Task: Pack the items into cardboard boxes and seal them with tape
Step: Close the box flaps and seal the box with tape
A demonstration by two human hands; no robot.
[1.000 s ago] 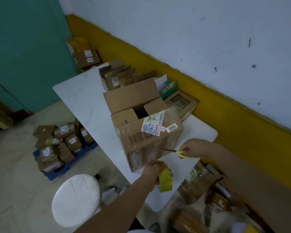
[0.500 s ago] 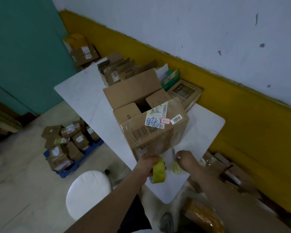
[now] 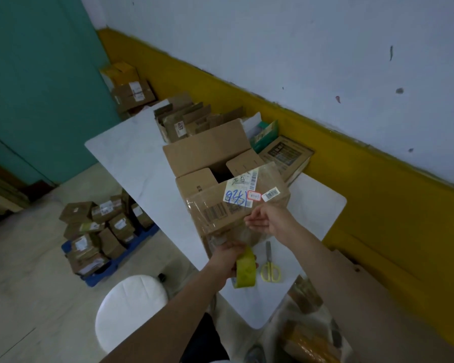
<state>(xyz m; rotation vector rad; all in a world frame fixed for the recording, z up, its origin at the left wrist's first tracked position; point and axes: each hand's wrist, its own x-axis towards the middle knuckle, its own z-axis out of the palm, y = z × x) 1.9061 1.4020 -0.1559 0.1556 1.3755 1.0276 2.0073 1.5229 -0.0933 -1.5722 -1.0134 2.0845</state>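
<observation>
the cardboard box (image 3: 220, 213) stands at the centre of the frame on the white table (image 3: 131, 153), its top flaps (image 3: 207, 150) open and its near face wrapped in shiny clear film with labels stuck on. the left hand (image 3: 227, 258), lower centre, grips the tape roll (image 3: 245, 269) with fingers curled round its yellow-green ring, just below the box's near bottom corner. the right hand (image 3: 269, 218) is against the near face of the box with thumb and fingers drawn together. it looks like a pinch on a clear tape end, but i cannot tell whether it holds tape or only presses the cardboard. the scissors (image 3: 270, 268) lie flat on the table just right of the roll, untouched. judging from the look of it, the box is stiff at its edges and corners but gives in the middle of each panel, and the film makes that face slippery, so it is better steadied by a corner or the rim than by the slick face. its weight cannot be told. the tape is thin and likely to cling to itself, so its free end wants a firm pinch and steady tension. a white stool (image 3: 131, 310) sits lower left.
</observation>
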